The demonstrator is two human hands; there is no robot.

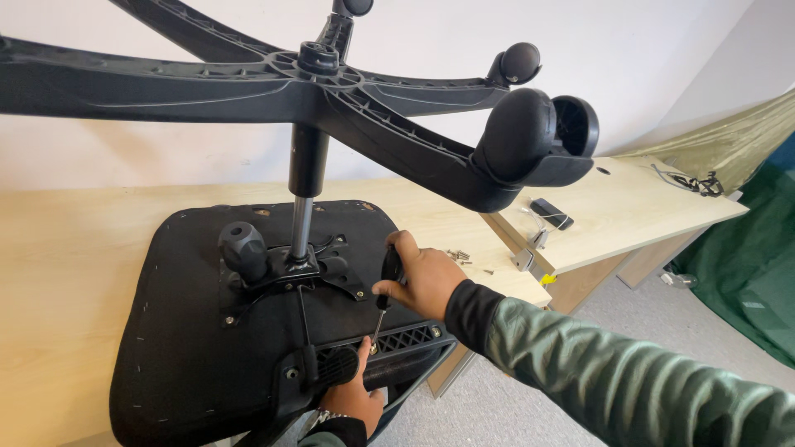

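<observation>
Two bare hands are working on an upturned office chair lying seat-down on a pale wooden worktop [74, 273]. At far left, the black seat underside [182, 348] is facing up, its edge hanging over the worktop's near side. A round black knob [242, 247] is standing on the metal mounting plate [273, 285] fixed to the seat. From that plate a gas cylinder [303, 203] is rising upright to the five-armed base [331, 91], whose arms are spreading across the top of the view, casters pointing outward; the nearest caster [538, 136] is looming large at centre right.

Low in the view, the left hand [354, 396] is resting against a slotted black bracket [389, 343] on the seat's near edge, thumb raised beside the screwdriver tip; its grip is loose and holding nothing that can be seen. Just above it, the right hand [422, 277], in a green sleeve with a black cuff, is closing firmly around the black handle of a screwdriver [385, 294], the shaft pointing down and its tip touching the bracket near the left thumb.

Further right, a small heap of loose screws [458, 255] is lying on the worktop just beyond the right hand. A dark flat device [551, 213] is lying near the worktop's seam, and a tangle of black cable [696, 182] is lying at the far end. Green fabric [745, 223] is draping the right edge.
</observation>
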